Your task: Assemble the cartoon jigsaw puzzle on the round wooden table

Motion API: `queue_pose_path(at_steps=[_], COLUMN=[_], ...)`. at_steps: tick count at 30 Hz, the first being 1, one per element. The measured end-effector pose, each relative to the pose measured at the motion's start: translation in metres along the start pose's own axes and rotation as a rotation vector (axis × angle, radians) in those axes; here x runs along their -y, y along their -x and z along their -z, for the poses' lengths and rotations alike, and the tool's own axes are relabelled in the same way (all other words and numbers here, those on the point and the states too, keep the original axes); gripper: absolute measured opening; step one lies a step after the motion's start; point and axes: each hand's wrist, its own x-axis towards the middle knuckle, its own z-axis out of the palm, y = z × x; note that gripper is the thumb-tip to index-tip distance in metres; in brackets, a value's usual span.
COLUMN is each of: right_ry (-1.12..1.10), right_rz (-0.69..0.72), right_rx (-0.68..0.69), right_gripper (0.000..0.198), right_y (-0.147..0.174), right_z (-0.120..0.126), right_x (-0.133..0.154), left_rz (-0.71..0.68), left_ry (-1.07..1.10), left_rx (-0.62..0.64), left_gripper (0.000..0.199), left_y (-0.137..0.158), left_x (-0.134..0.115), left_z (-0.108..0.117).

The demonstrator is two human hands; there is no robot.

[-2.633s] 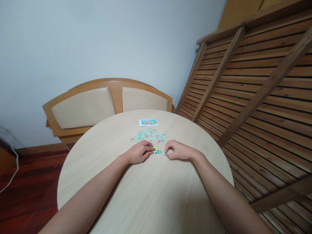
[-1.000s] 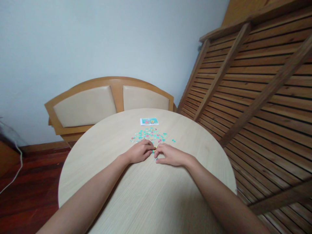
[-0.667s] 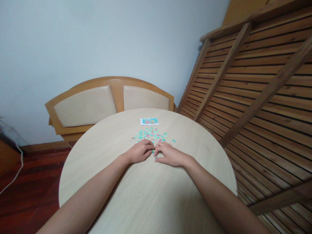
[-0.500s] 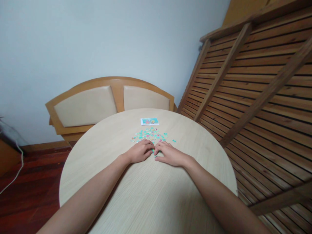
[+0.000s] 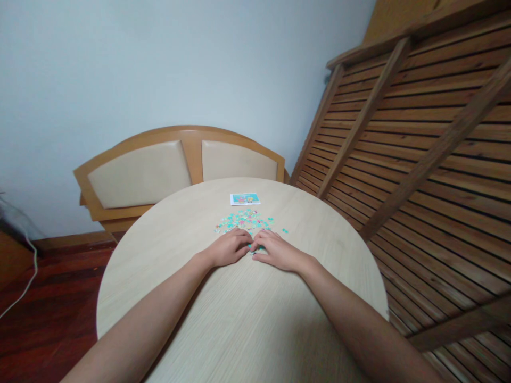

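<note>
Small jigsaw puzzle pieces (image 5: 243,217), mostly turquoise with some pink and yellow, lie loosely spread on the round table. My left hand (image 5: 229,247) rests at their near edge, its fingers curled down toward a few pieces (image 5: 251,248) between the hands. From the other side my right hand (image 5: 277,251) meets it, thumb and fingers closed in a pinch on a small puzzle piece at the fingertips. The fingertips of both hands nearly touch. What lies under the left fingers is mostly hidden.
A picture card (image 5: 245,199) with cartoon figures lies behind the pieces. The pale round table (image 5: 223,319) stands before a padded headboard (image 5: 139,173). A slatted wooden frame (image 5: 419,159) leans along the right side. A white cable (image 5: 34,266) hangs at far left.
My right hand has shifted slightly left, its fingertips closer to the left hand. My left hand, the loose pieces and the card stay in place.
</note>
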Motion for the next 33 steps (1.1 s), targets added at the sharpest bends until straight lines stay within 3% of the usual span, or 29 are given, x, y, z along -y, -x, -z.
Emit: queue_pose_path(at_steps=[7, 18, 33], right_ry=[-0.038, -0.029, 0.013], right_rz=[0.028, -0.049, -0.003], right_rx=[-0.013, 0.027, 0.100], right_gripper=[0.019, 0.021, 0.018], right_y=[0.000, 0.007, 0.006], right_z=[-0.001, 0.016, 0.020], right_x=[-0.004, -0.011, -0.007], left_rz=[-0.004, 0.022, 0.016], left_ry=[-0.008, -0.014, -0.007], left_rx=[0.001, -0.009, -0.020], left_gripper=[0.022, 0.024, 0.023], left_y=[0.000, 0.001, 0.001], left_x=[0.001, -0.001, -0.002], left_z=[-0.002, -0.001, -0.002])
